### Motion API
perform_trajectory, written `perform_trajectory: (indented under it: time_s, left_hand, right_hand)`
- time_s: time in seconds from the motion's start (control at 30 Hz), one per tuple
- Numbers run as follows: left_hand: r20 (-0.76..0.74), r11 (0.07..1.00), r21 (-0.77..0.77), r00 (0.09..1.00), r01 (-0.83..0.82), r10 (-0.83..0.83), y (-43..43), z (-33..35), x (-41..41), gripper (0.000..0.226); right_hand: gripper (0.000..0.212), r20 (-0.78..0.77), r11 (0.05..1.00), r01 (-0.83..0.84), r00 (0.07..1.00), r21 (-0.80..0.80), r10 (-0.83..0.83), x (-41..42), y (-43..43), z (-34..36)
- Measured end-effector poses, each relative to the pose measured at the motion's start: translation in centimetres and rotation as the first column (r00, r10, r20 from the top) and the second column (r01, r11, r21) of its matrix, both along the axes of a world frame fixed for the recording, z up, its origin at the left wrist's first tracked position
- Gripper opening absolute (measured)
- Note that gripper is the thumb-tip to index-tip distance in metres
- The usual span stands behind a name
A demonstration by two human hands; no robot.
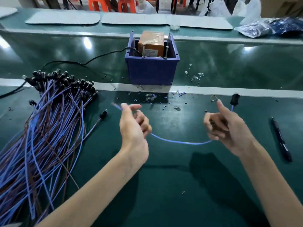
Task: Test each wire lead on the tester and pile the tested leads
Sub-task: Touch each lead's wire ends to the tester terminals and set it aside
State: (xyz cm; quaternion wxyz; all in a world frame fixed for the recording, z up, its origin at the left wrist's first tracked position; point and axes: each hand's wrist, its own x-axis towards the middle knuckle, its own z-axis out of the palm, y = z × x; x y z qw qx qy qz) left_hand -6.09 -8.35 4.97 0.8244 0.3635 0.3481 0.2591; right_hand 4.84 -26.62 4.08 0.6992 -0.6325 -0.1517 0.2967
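Nearest, the left grip (133, 126) and right grip (229, 128) each curled closed around one blue wire lead (180, 141) sagging between them above the bench (164, 190), beside the pile of leads (49, 128) at left, with the blue-boxed tester (150, 69) beyond.

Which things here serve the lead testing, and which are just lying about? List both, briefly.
Job in hand:
wire lead, held by left hand and right hand
blue tester box
pile of leads

Lying about:
black pen
plastic bags
grey mats
loose scraps
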Motion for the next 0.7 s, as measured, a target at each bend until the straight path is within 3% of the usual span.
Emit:
perform_trajectory:
  time_s: [0.1, 0.17, 0.23, 0.33, 0.43, 0.53, 0.7]
  left_hand:
    - [-0.137, 0.898, 0.301, 0.947, 0.321, -0.292, -1.7, -1.0, -0.6, 0.045]
    - [-0.192, 0.782, 0.391, 0.875, 0.484, -0.445, -3.0, -1.6, -1.3, 0.044]
    - [-0.165, 0.741, 0.414, 0.844, 0.529, -0.511, -3.9, -1.8, -2.0, 0.033]
    - [-0.112, 0.764, 0.432, 0.869, 0.480, -0.483, -4.4, -1.7, -2.3, 0.026]
    - [-0.089, 0.804, 0.460, 0.921, 0.376, -0.380, -4.5, -2.1, -2.1, 0.035]
    - [-0.079, 0.787, 0.540, 0.949, 0.299, -0.306, -4.7, -2.5, -2.1, 0.039]
    - [-0.037, 0.803, 0.564, 0.978, 0.191, -0.206, -5.1, -3.4, -2.2, 0.027]
  right_hand:
    - [0.052, 0.055, 0.991, -0.006, 0.998, -0.130, 0.013, -0.7, 1.0, -0.1]
    - [0.045, 0.102, 0.993, -0.021, 0.994, -0.119, 0.034, -2.1, 2.1, -0.5]
    - [0.038, 0.120, 0.998, -0.029, 0.992, -0.049, 0.035, -3.7, 3.1, -0.8]
    - [0.027, 0.116, 1.000, -0.025, 0.993, 0.015, 0.023, -5.3, 3.8, -0.8]
    - [0.026, 0.056, 0.998, 0.018, 0.998, 0.061, -0.021, -5.9, 3.9, -0.8]
    - [0.021, 0.004, 0.992, 0.053, 0.999, 0.113, -0.054, -6.0, 4.2, -0.8]
    - [0.036, -0.023, 0.992, 0.087, 0.996, 0.093, -0.085, -6.1, 4.7, -1.1]
